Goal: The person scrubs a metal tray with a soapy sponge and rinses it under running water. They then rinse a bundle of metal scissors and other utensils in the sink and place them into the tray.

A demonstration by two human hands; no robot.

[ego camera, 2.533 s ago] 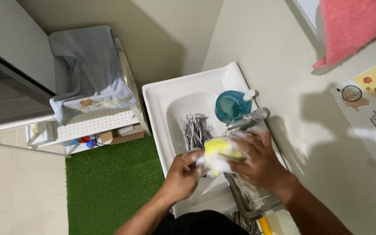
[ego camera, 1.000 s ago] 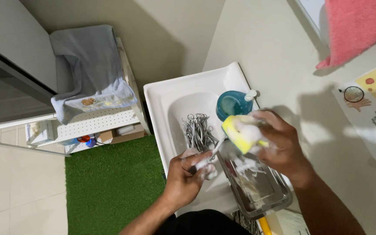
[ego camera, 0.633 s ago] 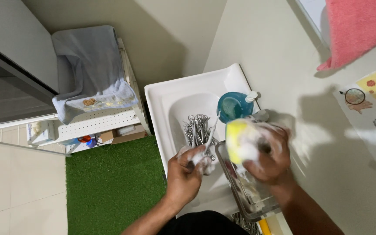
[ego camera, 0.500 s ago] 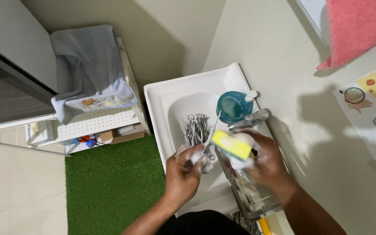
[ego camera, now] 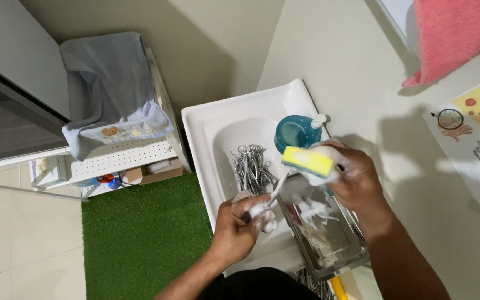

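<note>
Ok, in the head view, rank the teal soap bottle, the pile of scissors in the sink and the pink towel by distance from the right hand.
1. Teal soap bottle: just above the right hand, at the sink's rim.
2. Pile of scissors: to its left, inside the sink.
3. Pink towel: far up at the top right corner.

We see an evenly, fairly brightly lit scene under soft indoor light from above. The wall [ego camera: 329, 61] carries soft shadows beside the pink towel [ego camera: 456, 33] and the right hand [ego camera: 356, 178]. The white sink [ego camera: 223, 119] is bright without blown glare; the steel tray [ego camera: 329, 244] gives dull reflections. Both hands are slightly motion-blurred, the foam smeared. The wide lens bends and slants straight lines toward the edges.
</note>
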